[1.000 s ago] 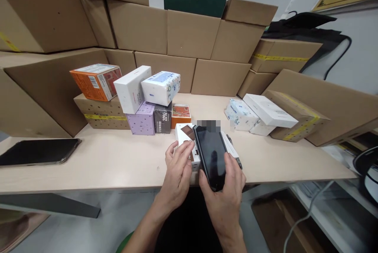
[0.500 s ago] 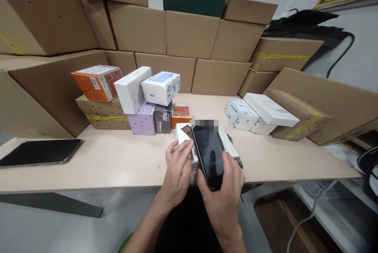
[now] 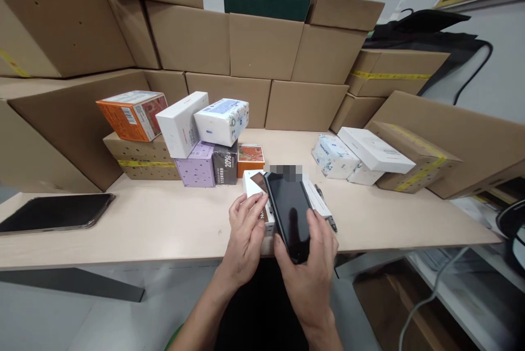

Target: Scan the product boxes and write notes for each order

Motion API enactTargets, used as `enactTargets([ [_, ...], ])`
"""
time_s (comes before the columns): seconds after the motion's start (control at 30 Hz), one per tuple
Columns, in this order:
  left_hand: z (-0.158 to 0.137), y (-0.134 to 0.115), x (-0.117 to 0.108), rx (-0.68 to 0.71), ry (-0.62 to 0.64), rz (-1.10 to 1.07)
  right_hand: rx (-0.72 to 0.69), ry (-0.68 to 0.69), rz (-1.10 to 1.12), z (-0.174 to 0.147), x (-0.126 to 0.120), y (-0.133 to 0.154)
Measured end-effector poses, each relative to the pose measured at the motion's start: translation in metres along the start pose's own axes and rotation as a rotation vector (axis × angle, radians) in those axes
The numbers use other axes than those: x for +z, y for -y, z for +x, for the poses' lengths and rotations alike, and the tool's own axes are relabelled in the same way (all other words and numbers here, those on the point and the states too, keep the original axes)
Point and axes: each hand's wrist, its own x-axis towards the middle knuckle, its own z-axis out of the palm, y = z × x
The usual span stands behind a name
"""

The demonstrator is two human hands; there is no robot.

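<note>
A black smartphone [image 3: 290, 214] is tilted above the table's front edge, its dark screen facing me. My right hand [image 3: 309, 250] is closed around its lower end, thumb on the left side and fingers on the right. My left hand [image 3: 246, 230] has its fingers stretched out, with the tips against the phone's left edge. Under and behind the phone lies a white box with brown print [image 3: 253, 180], partly hidden. To the phone's right, a white printed item [image 3: 318, 198] and a black pen [image 3: 331, 222] lie on the table. The phone's top edge is blurred by a pixelated patch.
Another large phone [image 3: 57, 211] lies at the table's left. Stacked small cartons, including an orange box [image 3: 133, 116] and a purple box [image 3: 196, 166], stand behind my left hand. Tissue packs [image 3: 334, 157] and a white box [image 3: 375, 148] are at right. Brown cartons [image 3: 262, 47] wall the back.
The camera view has shifted very slightly. Both hands and the phone keep nearly the same pose; the reflection on the screen looks a little different.
</note>
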Motion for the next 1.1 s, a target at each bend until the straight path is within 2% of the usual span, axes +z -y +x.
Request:
enactTargets([
  [0.1,0.0,0.0,-0.001,-0.005,-0.002,-0.034,0.116,-0.06,-0.015,0.006,-0.01,-0.012],
  [0.17,0.0,-0.001,-0.002,-0.002,-0.003,-0.047,0.229,-0.12,-0.128,0.014,-0.022,-0.029],
  [0.23,0.001,-0.002,-0.002,0.001,-0.014,-0.053,0.304,-0.124,-0.282,0.024,-0.038,-0.054],
  [0.37,0.002,-0.003,0.0,0.016,-0.054,-0.05,0.355,-0.013,-0.482,0.034,-0.06,-0.108],
  [0.5,0.003,-0.002,0.002,0.037,-0.072,-0.039,0.372,0.145,-0.59,0.032,-0.061,-0.139],
  [0.63,0.002,-0.002,0.001,0.04,-0.073,-0.035,0.385,0.33,-0.706,0.032,-0.056,-0.137],
  [0.77,0.002,-0.002,0.001,0.067,-0.071,-0.017,0.288,0.427,-0.745,0.053,-0.05,-0.118],
  [0.87,0.002,-0.003,0.0,0.082,-0.072,0.004,0.231,0.672,-0.631,0.075,-0.04,-0.106],
  [0.93,0.002,-0.003,0.0,0.091,-0.074,0.011,0.247,0.81,-0.573,0.087,-0.031,-0.103],
  [1.03,0.001,-0.002,0.0,0.101,-0.077,0.013,0.262,0.834,-0.552,0.099,-0.024,-0.105],
  [1.1,0.001,-0.002,0.0,0.102,-0.073,0.019,0.304,0.703,-0.54,0.106,-0.027,-0.107],
])
